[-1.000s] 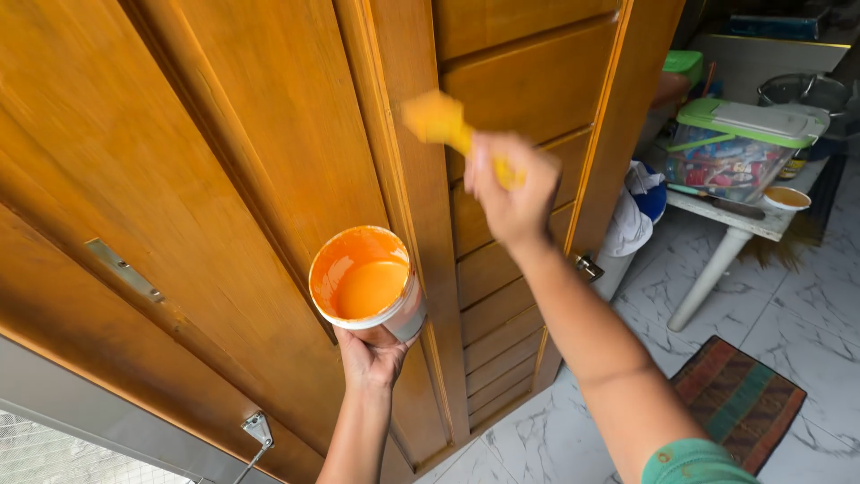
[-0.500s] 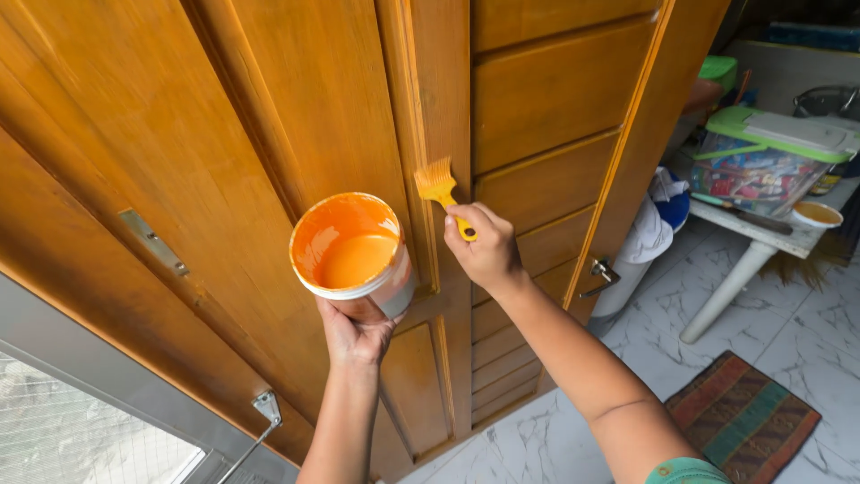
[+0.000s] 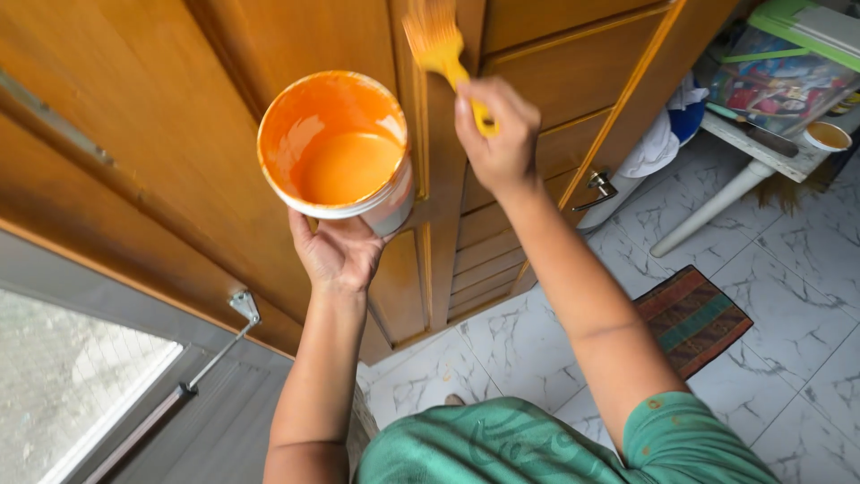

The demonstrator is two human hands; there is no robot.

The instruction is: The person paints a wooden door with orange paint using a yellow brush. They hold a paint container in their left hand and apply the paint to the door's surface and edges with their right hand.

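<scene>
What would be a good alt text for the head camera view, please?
A right hand holds a yellow brush against a wooden door, while the left hand holds up a tub of orange paint.

White marble-patterned tile floor (image 3: 788, 296) has a striped woven mat (image 3: 692, 318) lying flat on it near the door, and off to the right a white-legged tabletop (image 3: 761, 152) stands on it carrying a clear plastic storage box with a green lid (image 3: 788, 63) and a small round bowl (image 3: 826, 135).
</scene>
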